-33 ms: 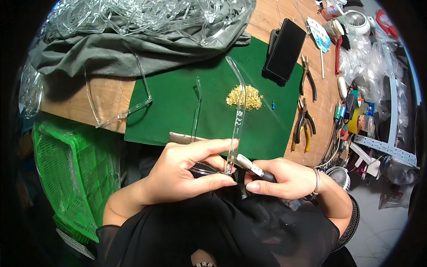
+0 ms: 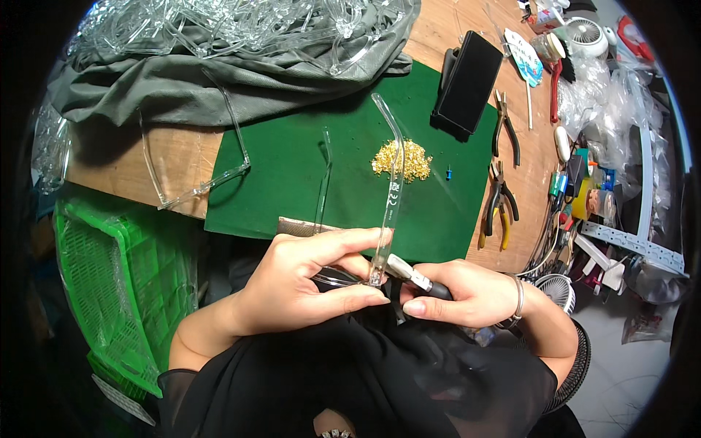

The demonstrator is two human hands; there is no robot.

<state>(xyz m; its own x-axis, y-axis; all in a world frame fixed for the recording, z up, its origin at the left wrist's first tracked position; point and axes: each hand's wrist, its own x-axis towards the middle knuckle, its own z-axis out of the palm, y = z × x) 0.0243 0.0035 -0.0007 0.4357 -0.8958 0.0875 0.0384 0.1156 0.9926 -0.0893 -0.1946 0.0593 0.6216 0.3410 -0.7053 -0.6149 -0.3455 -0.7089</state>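
My left hand [image 2: 303,274] holds a clear plastic eyeglass frame [image 2: 389,212] between thumb and fingers, close to the hinge. One temple arm points up and away over the green mat; the other [image 2: 322,182] stands to its left. My right hand [image 2: 471,293] is closed round black-handled pliers [image 2: 412,274]. Their silver head lies right beside the hinge end of the frame; whether the jaws grip anything is hidden. Beyond the hands, a heap of small gold-coloured metal pieces [image 2: 401,160] lies on the green mat [image 2: 292,139].
Another clear frame [image 2: 206,190] rests at the mat's left edge. Many clear frames [image 2: 219,29] pile on grey cloth at the back left. A black phone [image 2: 469,82], two pliers [image 2: 504,131] [image 2: 498,201] and a blue pin [image 2: 449,173] lie to the right. Green crates [image 2: 139,277] stand at left.
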